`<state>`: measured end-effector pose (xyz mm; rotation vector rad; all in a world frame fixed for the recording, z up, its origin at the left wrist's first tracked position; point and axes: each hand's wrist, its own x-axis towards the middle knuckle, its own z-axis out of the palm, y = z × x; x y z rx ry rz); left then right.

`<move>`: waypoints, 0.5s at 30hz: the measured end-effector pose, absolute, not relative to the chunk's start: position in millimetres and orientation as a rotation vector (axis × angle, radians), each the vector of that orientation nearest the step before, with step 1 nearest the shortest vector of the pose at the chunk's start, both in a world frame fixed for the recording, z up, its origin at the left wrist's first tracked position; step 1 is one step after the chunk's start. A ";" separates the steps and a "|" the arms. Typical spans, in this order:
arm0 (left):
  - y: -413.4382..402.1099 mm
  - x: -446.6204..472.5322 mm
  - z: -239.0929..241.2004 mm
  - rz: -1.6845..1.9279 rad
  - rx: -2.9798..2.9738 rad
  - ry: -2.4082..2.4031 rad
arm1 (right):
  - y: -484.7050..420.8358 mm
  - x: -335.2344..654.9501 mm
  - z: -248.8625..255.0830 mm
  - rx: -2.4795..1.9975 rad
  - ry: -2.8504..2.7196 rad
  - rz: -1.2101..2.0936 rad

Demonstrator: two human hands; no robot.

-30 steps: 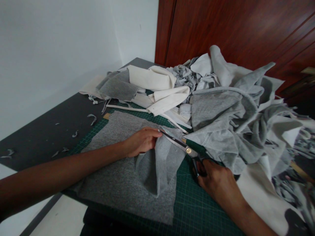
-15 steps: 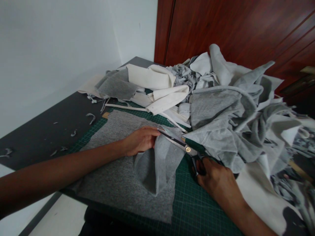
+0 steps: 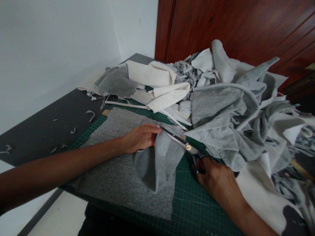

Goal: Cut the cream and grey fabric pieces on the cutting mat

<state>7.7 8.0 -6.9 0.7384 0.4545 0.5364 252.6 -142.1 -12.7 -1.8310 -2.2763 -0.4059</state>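
one pair of black-handled scissors (image 3: 188, 147) slants over the green cutting mat (image 3: 194, 200), tips beside the left thumb at the upper edge of one folded gray fabric (image 3: 162, 157). the right hand's (image 3: 214, 177) grip is clamped on the handles; the left hand's (image 3: 141, 137) is pinched on the fabric. any marking on the blades is too small to read, as are faint marks at the mat's near edge. beneath the fabric lies one gray sheet (image 3: 118, 183), partly covered by the left forearm; i cannot tell whether the two are joined. a heap of gray and white cloth (image 3: 219, 105) crowds the mat's right side, near the right hand. beyond the sheet are two folded cream pieces (image 3: 150, 73) and one long pale strip (image 3: 126, 105). at least five small scraps (image 3: 90, 115) dot the dark surface (image 3: 44, 131) at left. behind stand a white wall (image 3: 61, 39) and reddish wood paneling (image 3: 233, 26).
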 end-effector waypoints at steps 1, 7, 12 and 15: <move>8.0 7.8 -7.1 0.532 0.745 0.453 | -141.7 252.6 -12.5 -1.843 -2.273 -0.433; 8.0 8.0 -6.5 0.529 0.771 0.457 | -139.3 253.2 -12.3 -1.850 -2.268 -0.413; 6.5 6.8 -5.1 0.525 0.736 0.467 | -141.0 252.8 -14.2 -1.847 -2.231 -0.356; 5.3 6.1 -3.8 0.525 0.709 0.493 | -142.6 253.0 -15.5 -1.859 -2.218 -0.326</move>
